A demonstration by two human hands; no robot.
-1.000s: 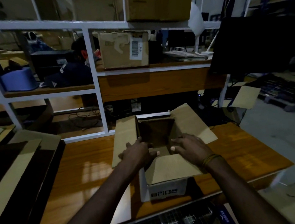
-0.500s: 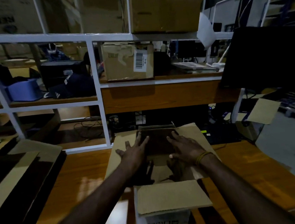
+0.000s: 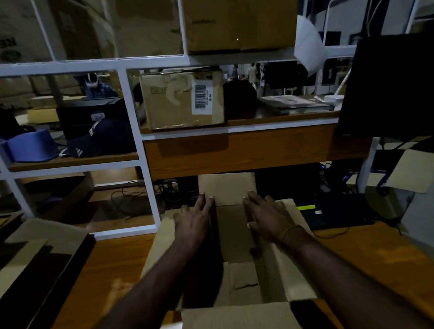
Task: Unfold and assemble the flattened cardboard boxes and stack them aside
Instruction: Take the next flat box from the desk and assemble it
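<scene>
White shelf frame (image 3: 138, 151) and labelled carton (image 3: 184, 100) sit behind the tabletop (image 3: 109, 271). Open cardboard box (image 3: 235, 243) shows only bare cardboard inside. Left hand (image 3: 192, 221) and right hand (image 3: 267, 215): grip released, fingers flat on side flaps.

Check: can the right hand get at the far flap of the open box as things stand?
Probably yes: the right hand lies open at the box rim, fingertips by the far flap, with nothing between.
</scene>
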